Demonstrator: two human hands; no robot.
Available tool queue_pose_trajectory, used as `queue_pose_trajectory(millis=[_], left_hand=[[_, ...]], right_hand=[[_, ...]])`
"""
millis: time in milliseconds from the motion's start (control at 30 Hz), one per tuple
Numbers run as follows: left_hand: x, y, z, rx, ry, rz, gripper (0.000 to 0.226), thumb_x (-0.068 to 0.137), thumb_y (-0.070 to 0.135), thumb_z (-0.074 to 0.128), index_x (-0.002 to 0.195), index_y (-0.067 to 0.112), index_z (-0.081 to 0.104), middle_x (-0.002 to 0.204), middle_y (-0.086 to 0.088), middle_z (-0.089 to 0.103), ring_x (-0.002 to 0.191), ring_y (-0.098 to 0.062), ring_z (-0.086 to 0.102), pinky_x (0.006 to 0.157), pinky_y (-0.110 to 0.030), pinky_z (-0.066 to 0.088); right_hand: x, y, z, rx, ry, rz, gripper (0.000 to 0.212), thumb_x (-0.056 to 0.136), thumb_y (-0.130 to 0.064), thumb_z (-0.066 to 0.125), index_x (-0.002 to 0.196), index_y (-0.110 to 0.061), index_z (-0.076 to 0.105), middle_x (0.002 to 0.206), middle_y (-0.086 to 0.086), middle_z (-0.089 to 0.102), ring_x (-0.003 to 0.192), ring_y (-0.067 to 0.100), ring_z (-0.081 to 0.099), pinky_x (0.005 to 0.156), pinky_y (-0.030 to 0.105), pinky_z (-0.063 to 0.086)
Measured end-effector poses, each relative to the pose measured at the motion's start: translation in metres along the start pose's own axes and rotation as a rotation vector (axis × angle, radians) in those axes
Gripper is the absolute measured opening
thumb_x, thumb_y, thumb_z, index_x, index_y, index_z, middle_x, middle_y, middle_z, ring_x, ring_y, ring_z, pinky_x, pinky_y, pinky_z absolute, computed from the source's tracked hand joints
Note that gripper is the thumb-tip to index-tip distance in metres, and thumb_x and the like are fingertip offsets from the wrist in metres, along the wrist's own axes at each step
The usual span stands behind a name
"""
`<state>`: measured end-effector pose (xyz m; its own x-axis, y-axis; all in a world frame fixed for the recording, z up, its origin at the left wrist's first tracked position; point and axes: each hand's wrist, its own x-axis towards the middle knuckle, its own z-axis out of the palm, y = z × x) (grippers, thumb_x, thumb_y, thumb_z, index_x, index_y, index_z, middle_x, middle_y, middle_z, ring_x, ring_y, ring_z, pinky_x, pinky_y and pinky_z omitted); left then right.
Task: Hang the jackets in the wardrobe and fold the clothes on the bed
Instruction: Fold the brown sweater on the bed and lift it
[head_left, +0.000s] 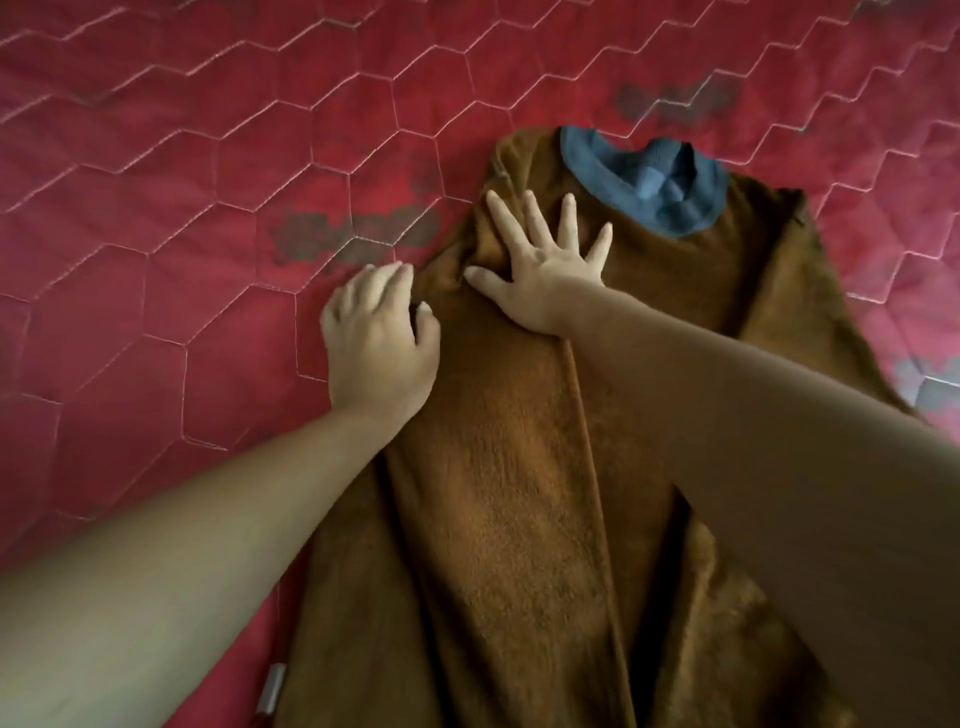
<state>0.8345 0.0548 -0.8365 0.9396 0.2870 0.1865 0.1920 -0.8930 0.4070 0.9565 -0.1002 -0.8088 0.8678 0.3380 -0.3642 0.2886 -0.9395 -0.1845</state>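
Nearest the camera, a small white label (274, 688) showed at the lower left edge of a brown fleece sweater (498, 493), which lay flat and lengthwise on the bed. One side of it was folded inward, leaving a straight edge down its middle. Further up, the left hand (379, 343) sat at the sweater's left edge near the shoulder, fingers curled and thumb closed on a bunched fold of the fleece. Just beyond it, the right hand (545, 270) pressed flat on the chest area with fingers spread wide. Past the fingertips lay the sweater's blue ribbed collar (644, 182). A red quilted bedspread (182, 208) with hexagon stitching lay all around.
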Motion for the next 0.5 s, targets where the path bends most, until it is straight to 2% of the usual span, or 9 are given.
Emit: queue_pose_trajectory(millis=[133,200,267,333,400,433,500], left_hand=[[0.003,0.003,0.004,0.086,-0.065,0.007,0.057,0.102,0.038,0.039,0.157,0.030,0.027,0.158,-0.001,0.041,0.152,-0.025,0.025,0.121,-0.055,0.018],[0.004,0.005,0.003,0.112,-0.089,0.027,0.056,0.102,0.043,0.036,0.156,0.035,0.029,0.160,0.003,0.038,0.153,-0.024,0.022,0.122,-0.056,0.014],[0.004,0.005,0.002,0.117,-0.087,0.015,0.054,0.102,0.044,0.036,0.155,0.032,0.035,0.158,0.005,0.040,0.152,-0.021,0.024,0.121,-0.054,0.015],[0.003,0.007,-0.001,0.098,-0.070,-0.009,0.051,0.103,0.041,0.038,0.151,0.026,0.041,0.152,0.007,0.047,0.147,-0.017,0.032,0.119,-0.049,0.021],[0.003,0.010,-0.002,0.059,-0.053,-0.033,0.047,0.103,0.037,0.041,0.147,0.022,0.046,0.141,0.006,0.052,0.136,-0.016,0.041,0.113,-0.043,0.027],[0.002,0.008,-0.002,0.045,-0.049,-0.043,0.046,0.103,0.036,0.042,0.145,0.021,0.048,0.136,0.004,0.053,0.130,-0.016,0.045,0.110,-0.041,0.030],[0.004,0.009,-0.002,0.006,-0.040,-0.062,0.043,0.102,0.035,0.043,0.142,0.019,0.052,0.129,0.001,0.056,0.123,-0.018,0.049,0.106,-0.041,0.035]], right_hand=[[0.017,0.005,-0.007,-0.058,-0.016,-0.059,0.091,0.079,-0.095,0.017,0.153,-0.055,-0.020,0.170,-0.009,-0.018,0.153,0.033,-0.028,0.111,0.077,-0.014],[0.018,0.010,-0.012,-0.017,-0.019,-0.062,0.093,0.078,-0.096,0.015,0.154,-0.053,-0.017,0.171,-0.010,-0.014,0.154,0.032,-0.025,0.112,0.077,-0.013],[0.018,0.010,-0.015,0.077,0.032,-0.041,0.091,0.083,-0.092,0.017,0.158,-0.049,-0.009,0.172,-0.009,-0.001,0.156,0.031,-0.016,0.114,0.075,-0.009],[0.021,0.002,-0.019,0.170,0.189,0.020,0.083,0.091,-0.082,0.029,0.160,-0.040,0.010,0.166,-0.004,0.029,0.156,0.034,0.009,0.119,0.070,0.003],[0.031,-0.011,-0.033,0.281,0.353,0.100,0.065,0.094,-0.060,0.050,0.149,-0.030,0.035,0.133,-0.001,0.061,0.136,0.034,0.043,0.114,0.058,0.026],[0.039,-0.020,-0.041,0.396,0.356,0.126,0.057,0.091,-0.046,0.057,0.142,-0.028,0.041,0.116,-0.002,0.064,0.122,0.030,0.054,0.108,0.052,0.037],[0.055,-0.030,-0.059,0.677,0.247,0.144,0.054,0.088,-0.021,0.059,0.138,-0.025,0.041,0.100,-0.006,0.060,0.097,0.019,0.063,0.093,0.041,0.055]])
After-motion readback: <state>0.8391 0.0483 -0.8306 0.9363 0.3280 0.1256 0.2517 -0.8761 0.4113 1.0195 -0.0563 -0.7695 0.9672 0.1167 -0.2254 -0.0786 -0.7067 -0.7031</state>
